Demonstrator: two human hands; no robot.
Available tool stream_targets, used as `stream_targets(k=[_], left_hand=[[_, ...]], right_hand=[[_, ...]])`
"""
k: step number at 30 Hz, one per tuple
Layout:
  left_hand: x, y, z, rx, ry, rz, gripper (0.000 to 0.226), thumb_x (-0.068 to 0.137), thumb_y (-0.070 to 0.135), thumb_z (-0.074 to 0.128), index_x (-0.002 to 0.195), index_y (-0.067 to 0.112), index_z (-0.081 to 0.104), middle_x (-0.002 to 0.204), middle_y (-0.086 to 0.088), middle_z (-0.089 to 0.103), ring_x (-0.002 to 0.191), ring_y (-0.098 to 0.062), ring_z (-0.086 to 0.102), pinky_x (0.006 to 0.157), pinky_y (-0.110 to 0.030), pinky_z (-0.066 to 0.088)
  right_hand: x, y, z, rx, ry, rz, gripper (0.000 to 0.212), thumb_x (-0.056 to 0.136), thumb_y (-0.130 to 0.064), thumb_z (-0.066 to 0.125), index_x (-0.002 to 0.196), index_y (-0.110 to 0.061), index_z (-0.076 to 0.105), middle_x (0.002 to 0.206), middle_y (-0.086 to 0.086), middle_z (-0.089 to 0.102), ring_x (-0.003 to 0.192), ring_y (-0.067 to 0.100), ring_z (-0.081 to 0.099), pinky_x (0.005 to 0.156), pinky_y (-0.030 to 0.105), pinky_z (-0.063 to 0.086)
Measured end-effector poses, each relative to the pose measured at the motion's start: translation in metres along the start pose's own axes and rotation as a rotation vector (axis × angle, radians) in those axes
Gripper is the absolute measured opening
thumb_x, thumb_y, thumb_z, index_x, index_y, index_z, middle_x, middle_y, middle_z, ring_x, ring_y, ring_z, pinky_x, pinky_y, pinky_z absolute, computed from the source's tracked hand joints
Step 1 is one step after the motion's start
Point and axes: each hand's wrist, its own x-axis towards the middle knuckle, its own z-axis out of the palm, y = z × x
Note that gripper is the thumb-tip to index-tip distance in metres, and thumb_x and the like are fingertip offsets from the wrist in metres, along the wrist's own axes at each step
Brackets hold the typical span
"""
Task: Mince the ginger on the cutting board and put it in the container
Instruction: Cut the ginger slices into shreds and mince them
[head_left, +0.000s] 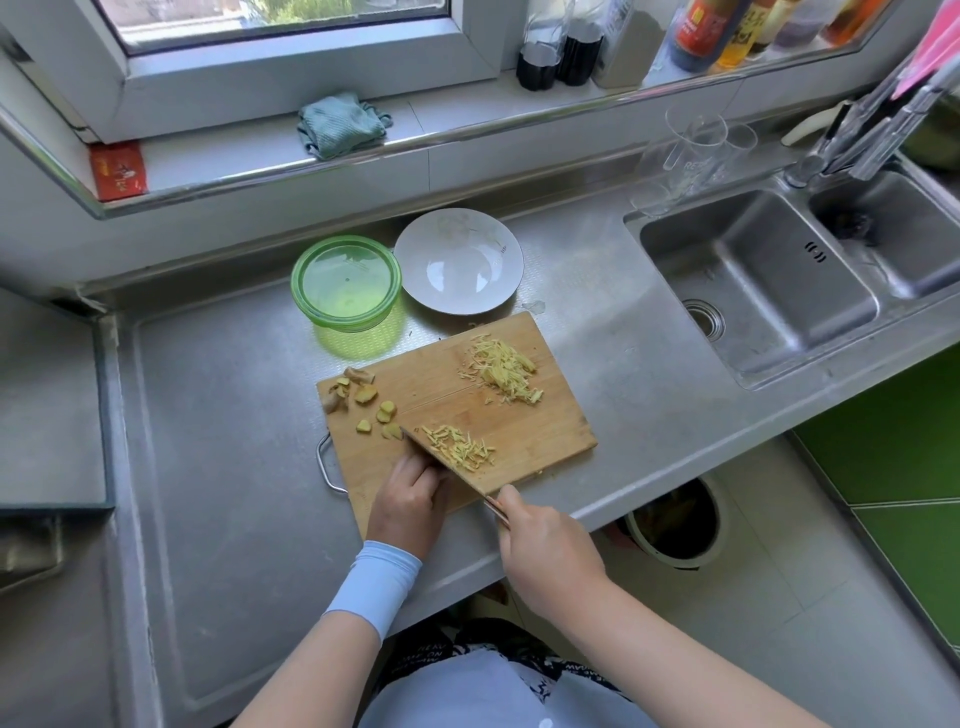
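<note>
The right hand (545, 551) grips the handle of the knife (452, 467), its blade slanting across the cutting board (550, 436) by a small heap of ginger shreds (460, 448). The left hand (410, 493) sits against the blade with its fingers tucked under, and I cannot tell whether they hold anything. A bigger shredded pile (501, 371) lies further back, ginger chunks (363, 397) lie at the board's left corner, and the green container (345, 283) stands on the surface (218, 415) just beyond the board

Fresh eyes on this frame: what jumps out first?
Centre counter, a wooden cutting board: the right hand grips a knife beside a small pile of ginger shreds, the left hand close against the blade's other side. A larger shredded pile lies at the board's far right, uncut chunks at its left. Behind it stand a green container and a white bowl, side by side.
</note>
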Motion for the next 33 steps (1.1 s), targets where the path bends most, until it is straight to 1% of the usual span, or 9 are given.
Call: stream_targets(k=[2, 5, 10, 14, 19, 24, 27, 30, 33], left_hand=[[-0.001, -0.001, 0.000, 0.009, -0.009, -0.012, 0.030, 0.095, 0.020, 0.050, 0.081, 0.002, 0.070, 0.087, -0.014, 0.065, 0.081, -0.032, 0.059, 0.067, -0.039, 0.051], [0.000, 0.000, -0.001, 0.002, -0.012, -0.016, 0.026, 0.092, 0.017, 0.052, 0.081, 0.001, 0.070, 0.088, -0.014, 0.065, 0.082, -0.031, 0.059, 0.067, -0.038, 0.052], [0.000, -0.001, -0.002, -0.016, 0.015, 0.006, 0.026, 0.094, 0.014, 0.051, 0.084, -0.001, 0.070, 0.088, -0.014, 0.064, 0.081, -0.031, 0.058, 0.065, -0.036, 0.051], [-0.002, -0.002, 0.001, 0.000, 0.006, -0.005, 0.025, 0.094, 0.016, 0.053, 0.081, 0.002, 0.069, 0.085, -0.013, 0.062, 0.078, -0.032, 0.058, 0.065, -0.038, 0.050], [0.000, 0.001, -0.002, 0.016, 0.019, -0.003, 0.027, 0.093, 0.018, 0.052, 0.079, 0.002, 0.069, 0.081, -0.013, 0.061, 0.077, -0.031, 0.057, 0.064, -0.039, 0.048], [0.000, 0.002, -0.004, -0.037, 0.015, 0.002, 0.034, 0.100, 0.022, 0.046, 0.084, 0.002, 0.070, 0.087, -0.013, 0.064, 0.080, -0.030, 0.058, 0.066, -0.037, 0.051], [0.000, 0.000, -0.003, -0.050, 0.002, 0.003, 0.043, 0.104, 0.026, 0.040, 0.083, 0.002, 0.068, 0.088, -0.013, 0.063, 0.079, -0.031, 0.057, 0.066, -0.038, 0.051], [-0.001, -0.001, -0.002, -0.029, 0.003, -0.014, 0.028, 0.096, 0.018, 0.050, 0.081, 0.003, 0.068, 0.085, -0.012, 0.062, 0.079, -0.031, 0.057, 0.065, -0.039, 0.050], [-0.001, -0.001, -0.003, -0.028, -0.014, 0.005, 0.023, 0.093, 0.017, 0.054, 0.082, 0.004, 0.069, 0.084, -0.012, 0.062, 0.079, -0.031, 0.058, 0.067, -0.039, 0.050]], right_hand=[[0.004, -0.003, -0.001, 0.017, 0.004, -0.005, 0.008, 0.104, -0.026, 0.038, 0.099, -0.023, 0.032, 0.072, 0.002, 0.054, 0.063, 0.029, 0.054, 0.056, 0.038, 0.046], [-0.004, 0.000, -0.002, 0.023, 0.013, -0.016, 0.010, 0.104, -0.027, 0.037, 0.098, -0.024, 0.030, 0.071, 0.002, 0.054, 0.063, 0.029, 0.054, 0.055, 0.039, 0.044], [-0.026, 0.009, 0.001, -0.011, 0.017, 0.016, 0.016, 0.105, -0.031, 0.034, 0.093, -0.025, 0.028, 0.066, -0.002, 0.046, 0.054, 0.021, 0.041, 0.045, 0.030, 0.027], [-0.007, 0.002, 0.002, 0.025, 0.012, 0.017, 0.012, 0.104, -0.027, 0.037, 0.094, -0.023, 0.031, 0.066, 0.000, 0.048, 0.058, 0.026, 0.047, 0.049, 0.037, 0.034], [0.009, -0.008, -0.001, 0.049, 0.040, -0.013, 0.009, 0.103, -0.026, 0.038, 0.096, -0.023, 0.033, 0.071, 0.001, 0.050, 0.065, 0.031, 0.050, 0.055, 0.039, 0.039], [-0.017, 0.005, 0.001, 0.029, 0.040, 0.007, 0.011, 0.104, -0.030, 0.036, 0.096, -0.024, 0.033, 0.065, -0.002, 0.048, 0.055, 0.022, 0.044, 0.048, 0.035, 0.032], [-0.024, 0.010, 0.002, 0.011, 0.026, 0.027, 0.012, 0.104, -0.031, 0.037, 0.095, -0.024, 0.032, 0.064, -0.002, 0.046, 0.056, 0.022, 0.044, 0.047, 0.032, 0.028], [-0.011, 0.004, 0.002, 0.016, 0.011, 0.026, 0.009, 0.104, -0.029, 0.037, 0.098, -0.024, 0.032, 0.068, 0.000, 0.050, 0.061, 0.026, 0.050, 0.052, 0.037, 0.039], [0.000, -0.002, 0.000, 0.022, 0.012, 0.021, 0.006, 0.104, -0.028, 0.038, 0.101, -0.023, 0.034, 0.071, 0.002, 0.054, 0.065, 0.028, 0.053, 0.058, 0.039, 0.045]])
